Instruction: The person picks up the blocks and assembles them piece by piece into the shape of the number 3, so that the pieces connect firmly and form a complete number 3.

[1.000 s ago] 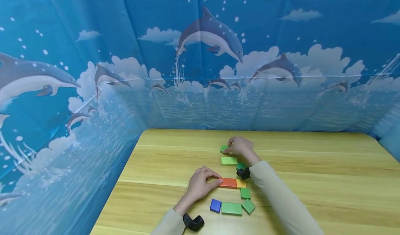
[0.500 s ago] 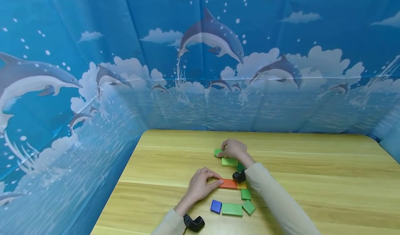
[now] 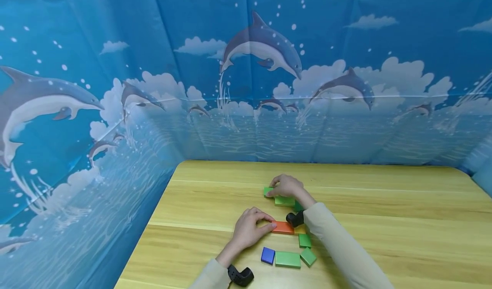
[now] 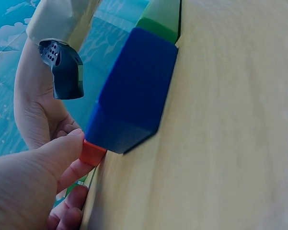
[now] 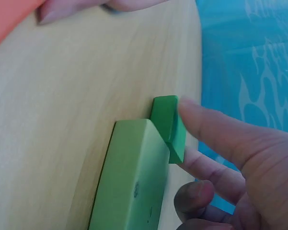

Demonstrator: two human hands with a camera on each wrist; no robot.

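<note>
My left hand (image 3: 247,228) pinches the left end of a flat red block (image 3: 283,227) between thumb and forefinger. In the left wrist view, a blue block (image 4: 134,91) stands large in front and hides most of that red block. Farther back, my right hand (image 3: 286,186) pinches a small green block (image 3: 267,191) by its edges. The right wrist view has this green block (image 5: 164,115) at the far corner of a longer light green block (image 5: 127,167); they look close to touching. Behind the right wrist, a dark green block (image 3: 298,206) is partly covered.
Right of the red block lies a yellow-orange block (image 3: 300,229), partly hidden by the wrist camera. Nearer lie a green square block (image 3: 305,240), a tilted green block (image 3: 308,257), a long green block (image 3: 287,260) and a blue block (image 3: 268,255). A dolphin-print curtain (image 3: 246,135) borders the wooden table (image 3: 392,220).
My right hand has slid the small green block left and slightly nearer, to the left end of the light green block. The left hand stays at the red block.
</note>
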